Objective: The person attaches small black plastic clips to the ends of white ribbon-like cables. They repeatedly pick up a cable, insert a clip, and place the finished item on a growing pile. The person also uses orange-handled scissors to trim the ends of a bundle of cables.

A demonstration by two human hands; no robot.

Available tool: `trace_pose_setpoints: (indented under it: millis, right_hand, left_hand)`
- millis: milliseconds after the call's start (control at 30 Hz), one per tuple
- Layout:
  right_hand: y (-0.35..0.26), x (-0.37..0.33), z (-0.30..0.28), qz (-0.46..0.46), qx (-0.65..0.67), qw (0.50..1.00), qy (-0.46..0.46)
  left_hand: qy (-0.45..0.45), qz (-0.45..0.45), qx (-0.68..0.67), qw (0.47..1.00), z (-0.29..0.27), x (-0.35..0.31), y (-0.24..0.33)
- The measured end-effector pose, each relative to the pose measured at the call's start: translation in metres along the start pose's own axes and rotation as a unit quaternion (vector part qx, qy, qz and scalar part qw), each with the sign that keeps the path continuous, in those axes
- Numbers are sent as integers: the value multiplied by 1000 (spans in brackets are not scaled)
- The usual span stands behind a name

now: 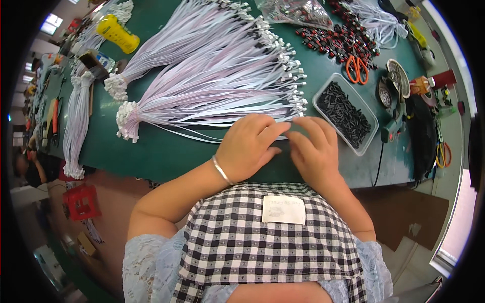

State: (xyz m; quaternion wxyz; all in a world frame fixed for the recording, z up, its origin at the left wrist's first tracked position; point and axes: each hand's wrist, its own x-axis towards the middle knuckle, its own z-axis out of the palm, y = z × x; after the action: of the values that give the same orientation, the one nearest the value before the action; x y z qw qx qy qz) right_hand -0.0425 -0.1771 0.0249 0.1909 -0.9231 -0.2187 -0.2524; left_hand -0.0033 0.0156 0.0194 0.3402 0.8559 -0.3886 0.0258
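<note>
A fanned bundle of white flat cables (212, 88) lies across the table, with small white connectors gathered at its left end. Its loose ends fan out to the right, and the lowest strands run behind my left hand (245, 144). The fingers of that hand are closed in a pinch at the end of a white cable. Facing it, my right hand (318, 151) has bent fingers meeting the left fingertips; anything small between them is hidden. Just right of my right hand stands a clear plastic box (368, 142) holding many short black tubes (343, 111).
Orange-handled scissors (356, 69) lie beyond the box, beside a heap of small red and black parts (338, 43). A yellow bottle (117, 34) lies at upper left. Another white cable bundle (78, 123) lies at the table's left. A green tool (389, 132) with a cord is right.
</note>
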Motion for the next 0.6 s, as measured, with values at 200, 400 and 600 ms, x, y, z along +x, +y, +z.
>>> trace_pose_setpoints:
  millis: [200,400,600]
  right_hand:
    - [-1,8,22,-122,-75,979,-148]
    - [39,40,71,-107,-108,982,-113]
    - [47,78,93,-41,-136,975,-172]
  left_hand:
    - [-48,-32,285,957,-68,-52,-20]
    - [25,-149,418,896,-78,-73,-86]
    - [23,-145,442,885,-85,-69,-109]
